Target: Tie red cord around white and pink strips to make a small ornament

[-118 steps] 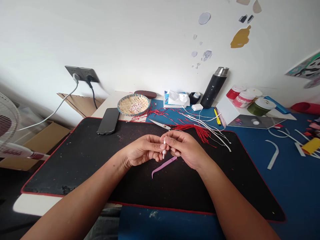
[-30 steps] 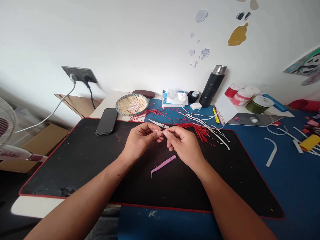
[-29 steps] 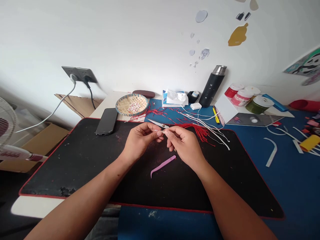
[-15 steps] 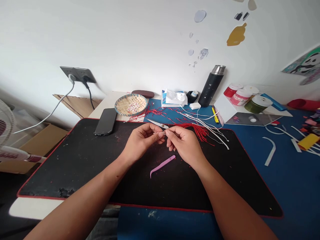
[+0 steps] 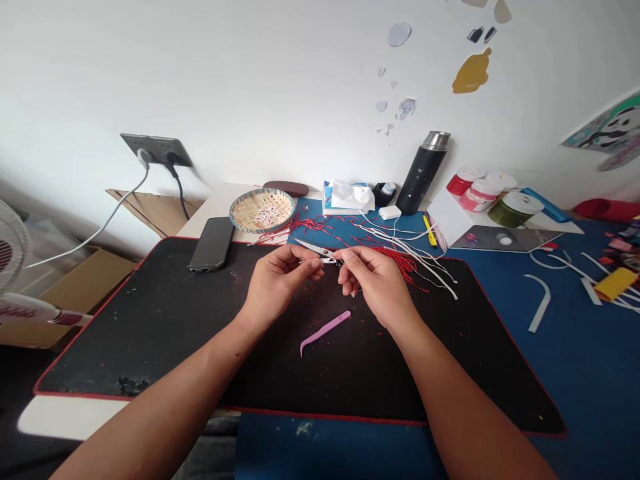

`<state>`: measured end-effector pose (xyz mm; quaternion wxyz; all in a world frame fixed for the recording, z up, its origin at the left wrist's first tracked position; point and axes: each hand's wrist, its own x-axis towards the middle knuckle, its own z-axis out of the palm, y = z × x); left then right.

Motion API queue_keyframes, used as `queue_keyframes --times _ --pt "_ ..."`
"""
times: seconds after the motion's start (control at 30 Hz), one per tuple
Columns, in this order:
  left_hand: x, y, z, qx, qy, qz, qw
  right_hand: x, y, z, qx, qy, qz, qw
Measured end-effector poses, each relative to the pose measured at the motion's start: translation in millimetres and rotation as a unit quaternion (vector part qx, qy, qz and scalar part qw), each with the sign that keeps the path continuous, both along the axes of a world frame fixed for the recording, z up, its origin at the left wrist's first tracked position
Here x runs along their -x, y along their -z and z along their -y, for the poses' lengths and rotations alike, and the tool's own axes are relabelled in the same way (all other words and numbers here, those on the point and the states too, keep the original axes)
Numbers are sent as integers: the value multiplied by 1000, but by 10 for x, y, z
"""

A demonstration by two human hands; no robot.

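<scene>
My left hand (image 5: 276,279) is closed in a pinch, thumb against forefinger, over the middle of the black mat (image 5: 200,347). Opposite it, my right hand (image 5: 376,280) pinches with thumb and forefinger too, a small gap away. Whatever thin, pale thing sits at the fingertips is too small to make out. Just behind the fingers lie metal scissors (image 5: 319,250), blades pointing left, handles hidden by my right hand. Pink bent-tip tweezers (image 5: 326,332) rest on the mat below my hands. A bundle of red cords (image 5: 406,265) and white cords (image 5: 425,252) lies beyond my right hand.
At the back stand a woven basket (image 5: 263,211) with small bits in it, a tissue pack (image 5: 350,197), and a black thermos (image 5: 424,175). A phone (image 5: 212,244) lies at left. Thread spools (image 5: 515,209) and a yellow cutter (image 5: 430,230) are at right.
My hands have drawn slightly apart, the right one shifting to the right. More of the scissors shows between them. The tweezers have not moved.
</scene>
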<state>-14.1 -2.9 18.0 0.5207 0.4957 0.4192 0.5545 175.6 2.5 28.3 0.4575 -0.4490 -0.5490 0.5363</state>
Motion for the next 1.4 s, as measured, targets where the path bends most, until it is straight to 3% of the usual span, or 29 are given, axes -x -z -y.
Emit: queue_keyframes --times 0.6,1.4 --pt "-18 30 23 -18 -2 -59 998 49 38 25 -32 -3 74 997" --pt "-19 60 21 -9 1 -49 999 50 54 15 -25 -18 76 997"
